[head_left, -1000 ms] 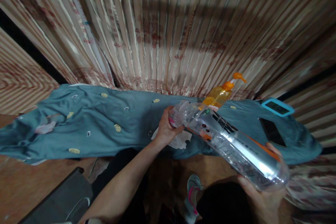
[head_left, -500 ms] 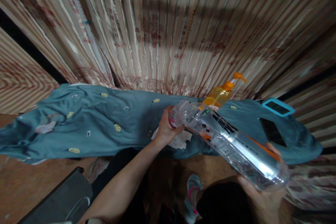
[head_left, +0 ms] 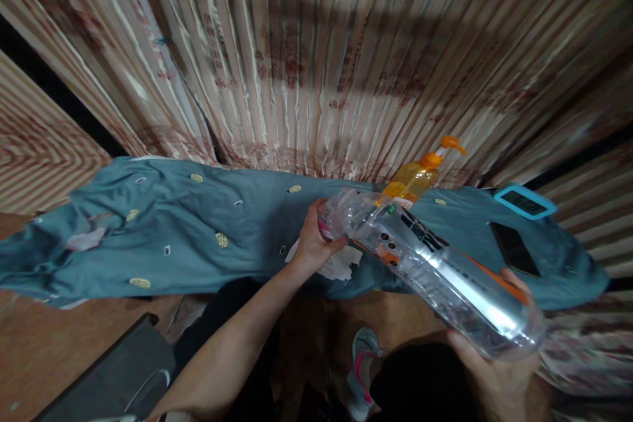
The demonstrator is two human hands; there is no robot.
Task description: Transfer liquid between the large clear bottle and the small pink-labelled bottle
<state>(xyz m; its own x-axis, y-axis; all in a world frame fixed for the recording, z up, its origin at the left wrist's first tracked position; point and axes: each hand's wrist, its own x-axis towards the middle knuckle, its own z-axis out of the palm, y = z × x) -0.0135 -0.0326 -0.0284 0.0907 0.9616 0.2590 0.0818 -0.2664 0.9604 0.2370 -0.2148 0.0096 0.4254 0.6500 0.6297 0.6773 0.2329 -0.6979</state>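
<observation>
My right hand point(head_left: 499, 362) grips the wide base of a large clear plastic bottle point(head_left: 445, 270) with a silver, black and orange label. The bottle lies slanted in the air, its narrower end toward the left. There my left hand point(head_left: 311, 241) is closed around a smaller clear, crinkled plastic container point(head_left: 341, 214) with a pink patch. The two plastic pieces meet or overlap; I cannot tell how they join. Crumpled white tissue point(head_left: 341, 266) lies on the cloth beneath my left hand. Behind the bottle stands a pump bottle point(head_left: 413, 179) of yellow-orange liquid.
A teal patterned cloth point(head_left: 257, 231) covers the narrow table. At its right lie a black phone point(head_left: 514, 249) and a blue-framed device point(head_left: 525, 202). Pleated curtain point(head_left: 316, 66) hangs close behind. A dark grey box-like object point(head_left: 113, 376) is at lower left.
</observation>
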